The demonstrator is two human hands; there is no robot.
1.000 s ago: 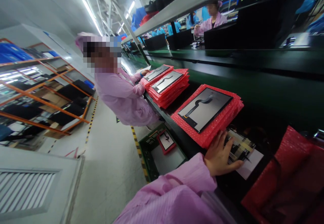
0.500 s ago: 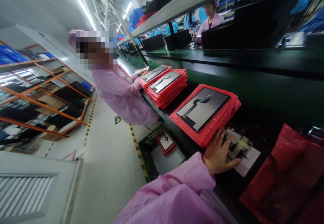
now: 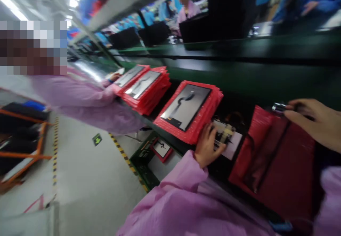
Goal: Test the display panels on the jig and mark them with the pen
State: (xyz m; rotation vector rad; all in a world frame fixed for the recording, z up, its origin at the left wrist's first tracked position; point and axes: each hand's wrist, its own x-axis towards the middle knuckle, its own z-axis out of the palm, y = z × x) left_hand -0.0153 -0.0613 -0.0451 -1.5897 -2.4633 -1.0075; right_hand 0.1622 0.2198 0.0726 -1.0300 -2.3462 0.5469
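Beside red stack (image 3: 205,113), taped board (image 3: 226,133) lies partly under your left grip (image 3: 209,145), loosely spread; right grip (image 3: 317,122) pinches small shiny part (image 3: 278,107). Board probably light, stiff, fragile: take edges.

Right sleeve (image 3: 329,200) cut off, nearest co-worker (image 3: 71,94) blurred, metallic item (image 3: 278,107) partly hidden by right hand (image 3: 317,121)
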